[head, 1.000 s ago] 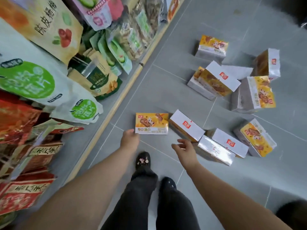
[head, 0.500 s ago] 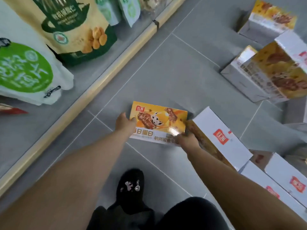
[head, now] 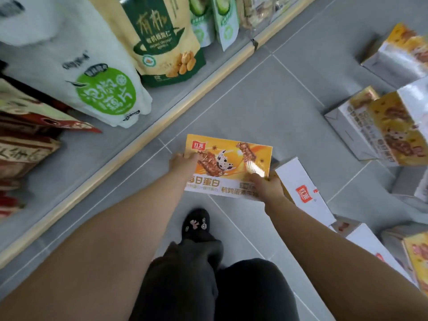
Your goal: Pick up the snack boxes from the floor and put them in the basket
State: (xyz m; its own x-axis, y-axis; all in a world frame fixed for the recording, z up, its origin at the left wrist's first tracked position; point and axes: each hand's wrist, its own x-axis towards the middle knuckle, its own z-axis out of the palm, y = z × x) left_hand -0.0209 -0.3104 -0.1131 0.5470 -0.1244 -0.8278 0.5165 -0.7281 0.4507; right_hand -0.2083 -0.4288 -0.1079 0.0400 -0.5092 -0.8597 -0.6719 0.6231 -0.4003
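Orange and yellow on its printed face, the snack box (head: 228, 163) is held between both hands over the grey tiled floor (head: 266, 100) in the head view. The left hand (head: 183, 162) has its grip on the box's left short edge, fingers curled under it, while the right hand (head: 266, 186) pinches the box's near right corner with the thumb on top. Just right of the held box, close to the right hand, a white box (head: 303, 193) with a red logo lies on the floor. Further right of the held box a cluster of boxes (head: 382, 126) lies tumbled together. Left of the held box runs a pale wooden shelf edge (head: 162, 126), with a white bag (head: 92, 77) bearing a green circle behind it. Directly below the held box is a black shoe (head: 196, 223).
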